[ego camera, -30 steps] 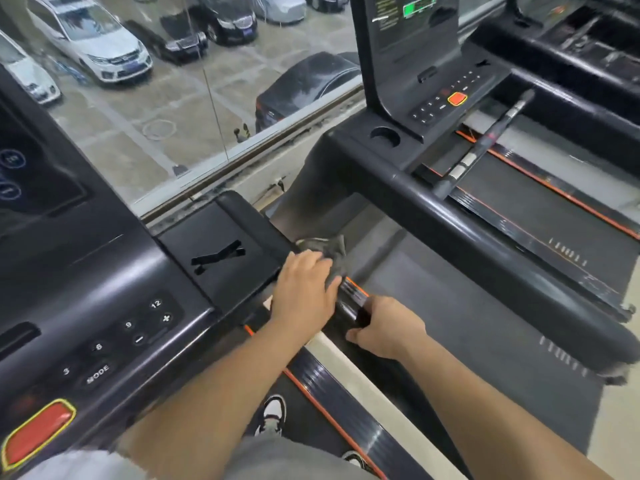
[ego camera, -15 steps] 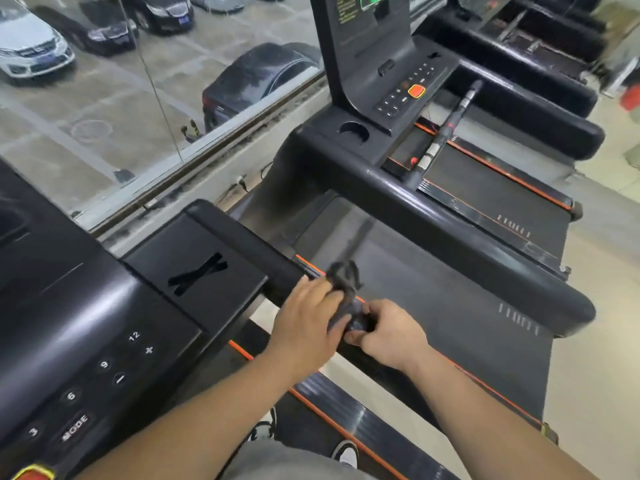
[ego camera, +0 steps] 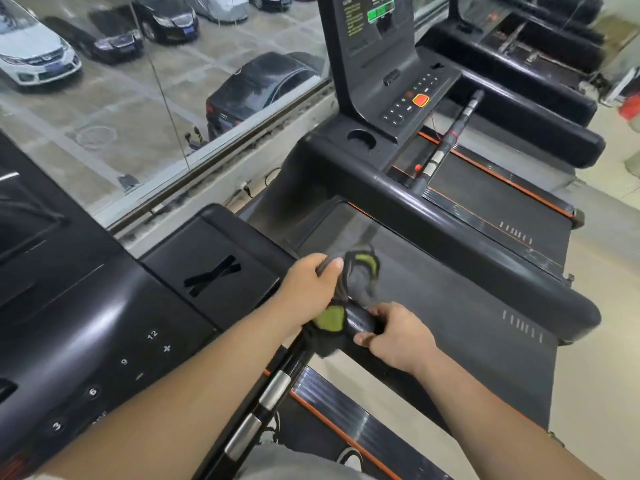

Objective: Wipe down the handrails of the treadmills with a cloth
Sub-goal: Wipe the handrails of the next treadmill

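Observation:
A grey cloth with green patches [ego camera: 358, 275] is bunched over the black side handrail [ego camera: 358, 322] of the treadmill I stand on. My left hand [ego camera: 311, 289] grips the cloth from the left, thumb on top. Just to its right, my right hand [ego camera: 394, 336] curls around the handrail, touching the cloth's lower edge. A thinner black bar with silver sensor bands [ego camera: 263, 407] runs from under the cloth toward my body.
The console with number keys [ego camera: 104, 368] fills the left. The neighbouring treadmill's thick handrail [ego camera: 485, 251], its console [ego camera: 401, 81] and belt [ego camera: 491, 199] lie ahead to the right. A window [ego camera: 138, 98] overlooks parked cars. Tiled floor [ego camera: 602, 306] is at the far right.
The cloth has been lifted and bunched higher in my left hand, showing its green patches. My right hand stays wrapped on the rail beside it. The camera view shifted right.

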Demonstrator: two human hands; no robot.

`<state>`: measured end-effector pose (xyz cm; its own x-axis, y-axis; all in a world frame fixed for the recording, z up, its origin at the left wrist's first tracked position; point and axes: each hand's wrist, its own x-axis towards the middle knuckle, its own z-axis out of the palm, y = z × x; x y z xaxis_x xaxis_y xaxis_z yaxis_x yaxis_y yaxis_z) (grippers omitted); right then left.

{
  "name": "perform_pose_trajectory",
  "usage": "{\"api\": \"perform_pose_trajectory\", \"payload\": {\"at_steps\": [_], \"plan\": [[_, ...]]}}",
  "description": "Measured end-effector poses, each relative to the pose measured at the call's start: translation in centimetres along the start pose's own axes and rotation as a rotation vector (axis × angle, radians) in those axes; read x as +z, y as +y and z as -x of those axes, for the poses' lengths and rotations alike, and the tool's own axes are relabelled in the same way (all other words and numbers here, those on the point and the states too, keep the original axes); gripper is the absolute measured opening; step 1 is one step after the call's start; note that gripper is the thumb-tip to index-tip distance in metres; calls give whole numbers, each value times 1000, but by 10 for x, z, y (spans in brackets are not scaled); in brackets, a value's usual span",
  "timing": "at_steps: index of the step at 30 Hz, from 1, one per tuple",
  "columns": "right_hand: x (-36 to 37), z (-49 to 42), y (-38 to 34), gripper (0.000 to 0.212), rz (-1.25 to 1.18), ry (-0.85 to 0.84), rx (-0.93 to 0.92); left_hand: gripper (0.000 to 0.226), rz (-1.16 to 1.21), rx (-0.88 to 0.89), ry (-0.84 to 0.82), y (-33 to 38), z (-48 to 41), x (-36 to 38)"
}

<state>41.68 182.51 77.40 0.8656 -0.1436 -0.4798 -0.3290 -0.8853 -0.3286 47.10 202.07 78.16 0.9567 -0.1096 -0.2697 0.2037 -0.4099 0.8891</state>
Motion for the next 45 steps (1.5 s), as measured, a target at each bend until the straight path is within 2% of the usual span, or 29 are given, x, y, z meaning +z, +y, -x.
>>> {"api": "perform_pose_trajectory", "payload": {"at_steps": [1,2,3,5,6,7,9,11,13,14,16,17,18,20,23,25,27,28,29,31,33,36,38,41,43,45], "plan": [[0,0,0,57,-6,-1,4,32,132,-16,-6,3,0,-4],[0,0,-1,58,-11,-2,10,34,120,7,-3,6,1,-8],[0,0,-1,58,-13,-3,17,38,-59,88,31,3,2,-9],[1,-1,0,59,-10,-7,22,42,-552,253,210,-14,5,-3],[0,-1,0,57,-3,-10,24,40,-699,313,285,-22,8,3],[0,-1,-1,56,10,-13,24,37,-750,346,330,-27,11,11],[-1,-2,-1,53,24,-22,19,35,-756,365,374,-30,16,33],[-1,-2,-2,35,39,-22,5,41,-803,378,378,-27,20,55],[-2,0,-2,13,50,-10,-13,48,-851,463,302,-22,21,66],[-2,0,-2,11,57,-7,-18,48,-883,535,224,-23,17,65],[-3,2,-2,21,58,-26,-8,44,-931,639,113,-28,-1,44],[-3,2,-3,31,58,-38,0,44,-951,630,109,-30,-11,27],[-3,2,-3,40,54,-41,10,45,-976,580,146,-33,-21,10],[0,-1,-2,51,36,-44,20,44,-995,426,329,-36,-35,-17],[-2,-2,-2,55,46,-54,30,40,-925,253,519,-30,-25,-1],[-4,-1,-3,41,38,-55,35,37,-794,282,502,-27,-3,40],[-6,1,-2,13,57,-34,11,36,-713,460,369,-36,22,76],[-6,1,-2,7,67,-23,0,37,-698,553,280,-42,28,83],[-6,1,-2,9,68,-23,-14,39,-690,620,208,-45,24,77],[-6,2,-2,32,49,-37,-14,42,-765,654,203,-47,3,49],[-5,2,-2,50,34,-37,-8,38,-855,522,309,-44,-18,14],[-1,8,0,50,41,-1,-50,36,-819,277,490,-36,-22,-2],[3,15,6,50,26,42,-84,37,-771,227,499,-32,-2,23],[1,26,20,60,-1,98,-104,39,-740,453,303,-38,32,63],[-6,30,37,69,67,77,-83,44,-785,645,175,-47,28,56],[-15,32,56,76,157,11,-25,46,-853,637,171,-48,8,32]]}}
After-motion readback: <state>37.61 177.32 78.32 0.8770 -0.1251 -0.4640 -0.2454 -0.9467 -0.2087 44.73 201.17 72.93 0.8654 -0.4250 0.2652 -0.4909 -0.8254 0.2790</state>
